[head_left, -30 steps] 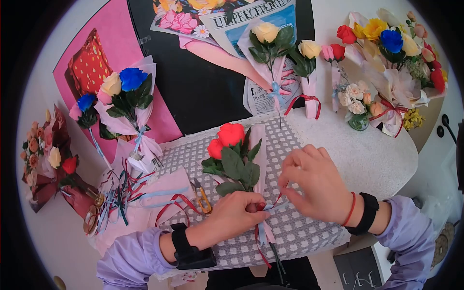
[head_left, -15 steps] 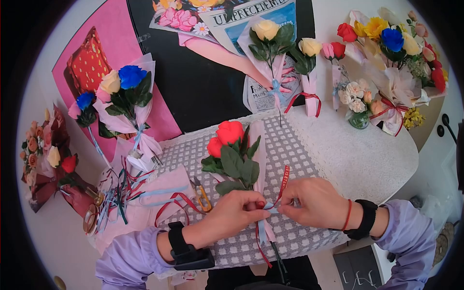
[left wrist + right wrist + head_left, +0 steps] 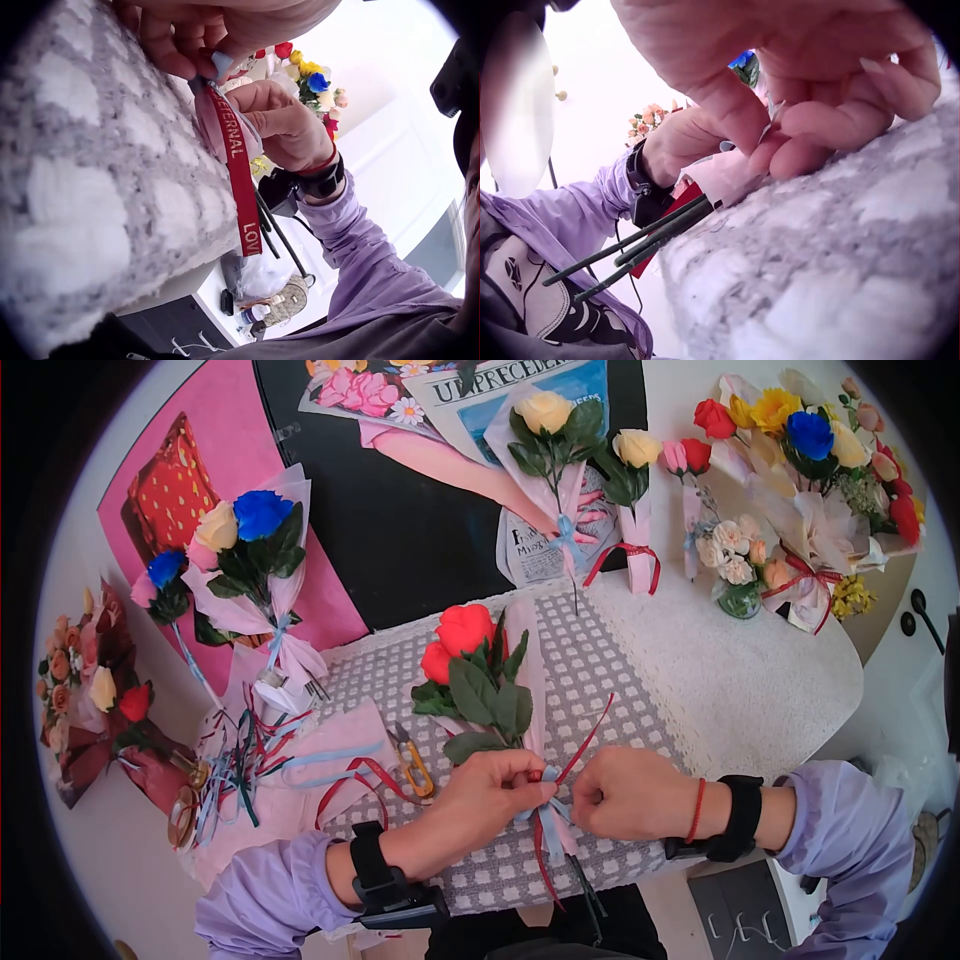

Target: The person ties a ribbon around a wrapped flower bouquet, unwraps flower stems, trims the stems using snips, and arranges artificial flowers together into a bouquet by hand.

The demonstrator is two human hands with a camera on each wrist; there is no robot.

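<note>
A bouquet of red roses (image 3: 465, 630) with green leaves and pale pink wrap lies on the grey checked cloth (image 3: 590, 660). My left hand (image 3: 478, 800) pinches the blue and red ribbons where they cross the wrapped stems. Close on its right, my right hand (image 3: 632, 794) has curled fingers, with thumb and finger pinching a thin pale ribbon end in the right wrist view. A red ribbon (image 3: 238, 180) printed with letters hangs beside the stems in the left wrist view. Dark green stems (image 3: 660, 236) stick out below the pink wrap.
Left of the bouquet are orange-handled cutters (image 3: 413, 762), pink paper (image 3: 340, 760) and a tangle of ribbons (image 3: 250, 760). Wrapped flowers (image 3: 262, 520) stand behind on the left, a cream rose (image 3: 545, 412) at the back, and a large bouquet (image 3: 815, 510) back right.
My right hand has come down from above the ribbon knot to low beside it, its fingers now more curled. The red ribbon end points up between the hands. My left hand keeps its pinch.
</note>
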